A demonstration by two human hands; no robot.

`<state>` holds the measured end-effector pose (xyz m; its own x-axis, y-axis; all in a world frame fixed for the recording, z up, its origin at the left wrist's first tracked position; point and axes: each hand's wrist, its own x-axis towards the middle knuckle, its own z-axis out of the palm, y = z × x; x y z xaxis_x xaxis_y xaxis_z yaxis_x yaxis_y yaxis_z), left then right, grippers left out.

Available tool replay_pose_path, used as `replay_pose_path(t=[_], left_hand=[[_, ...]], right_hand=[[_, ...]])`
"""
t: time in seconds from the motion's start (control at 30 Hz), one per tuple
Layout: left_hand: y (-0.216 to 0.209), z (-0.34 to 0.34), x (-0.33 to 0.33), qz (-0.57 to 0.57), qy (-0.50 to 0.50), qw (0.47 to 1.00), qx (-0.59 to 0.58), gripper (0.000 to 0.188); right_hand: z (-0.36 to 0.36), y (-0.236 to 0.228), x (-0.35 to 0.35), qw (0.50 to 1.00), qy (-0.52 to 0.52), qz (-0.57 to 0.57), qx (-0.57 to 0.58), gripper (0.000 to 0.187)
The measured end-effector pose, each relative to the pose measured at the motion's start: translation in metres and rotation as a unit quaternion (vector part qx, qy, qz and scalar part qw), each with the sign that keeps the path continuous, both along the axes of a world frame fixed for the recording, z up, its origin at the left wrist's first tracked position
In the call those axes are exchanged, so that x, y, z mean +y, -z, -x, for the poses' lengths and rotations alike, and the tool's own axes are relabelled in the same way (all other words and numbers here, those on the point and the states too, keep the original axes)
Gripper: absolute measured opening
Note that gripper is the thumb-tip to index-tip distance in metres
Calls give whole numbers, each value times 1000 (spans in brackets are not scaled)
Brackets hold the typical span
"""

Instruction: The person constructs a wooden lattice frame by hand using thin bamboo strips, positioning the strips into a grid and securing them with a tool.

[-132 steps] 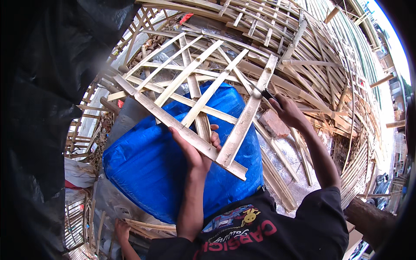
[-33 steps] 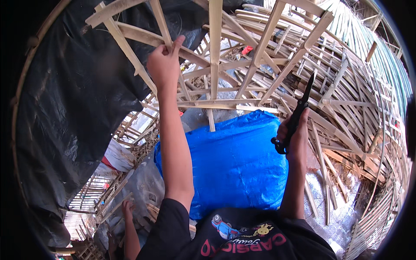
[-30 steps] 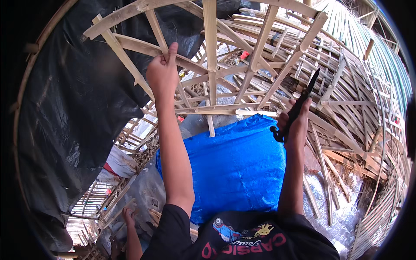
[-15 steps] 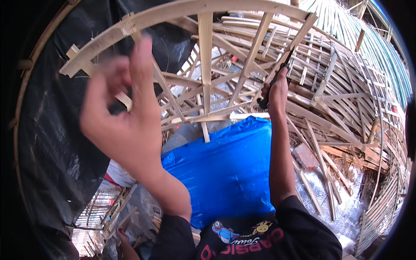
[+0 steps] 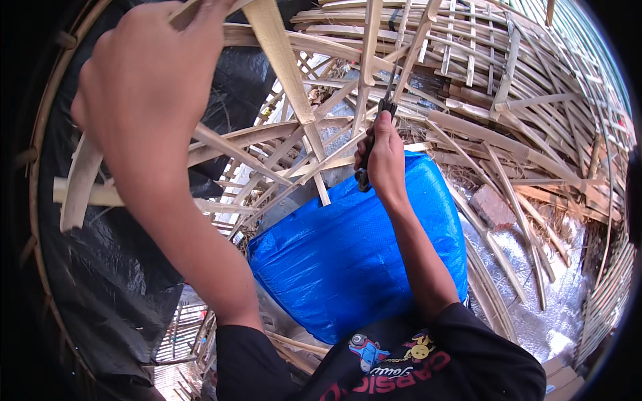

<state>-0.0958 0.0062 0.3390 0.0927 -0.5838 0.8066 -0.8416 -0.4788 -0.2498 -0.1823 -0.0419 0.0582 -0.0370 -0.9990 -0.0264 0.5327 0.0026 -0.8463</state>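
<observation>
My left hand (image 5: 144, 93) is raised at the upper left, closed around a curved bamboo strip (image 5: 80, 182), the outer piece of a fan-shaped bamboo frame. Its fingertips are mostly hidden behind the hand. Flat slats, such as a wide one (image 5: 279, 57), run from the curve down toward crossing strips in front of me. Near the middle, my right hand (image 5: 389, 164) grips a black-handled tool (image 5: 384, 107) with a narrow blade pointing up beside the frame's right slats. Whether it is a knife or a saw is unclear. A blue sheet (image 5: 354, 254) covers my lap.
A large heap of split bamboo (image 5: 535, 127) fills the right side. Below it lie a brick (image 5: 493, 206) and loose strips on silvery sheeting (image 5: 535, 321). Black plastic sheeting (image 5: 100, 287) hangs at the left, edged by a bamboo pole (image 5: 37, 127).
My left hand has moved up and left, from loosely curled fingers to a hold on the curved strip. The frame has shifted up and left in view; my right hand with the tool sits lower and further left.
</observation>
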Motion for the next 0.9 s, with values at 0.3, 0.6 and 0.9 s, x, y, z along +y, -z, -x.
replay_pose_path(t=[0.3,0.6,0.9], left_hand=[[13,-33,6,28,-14,999,18,91],[27,-5,14,88,35,991,97,87],[37,2,20,105,48,983,145,83]], right_hand=[[-25,-5,-10,998,-19,-37,42,56],[-21,-12,-17,997,-16,-61,47,57],[-24,14,-17,997,-55,-58,10,53]])
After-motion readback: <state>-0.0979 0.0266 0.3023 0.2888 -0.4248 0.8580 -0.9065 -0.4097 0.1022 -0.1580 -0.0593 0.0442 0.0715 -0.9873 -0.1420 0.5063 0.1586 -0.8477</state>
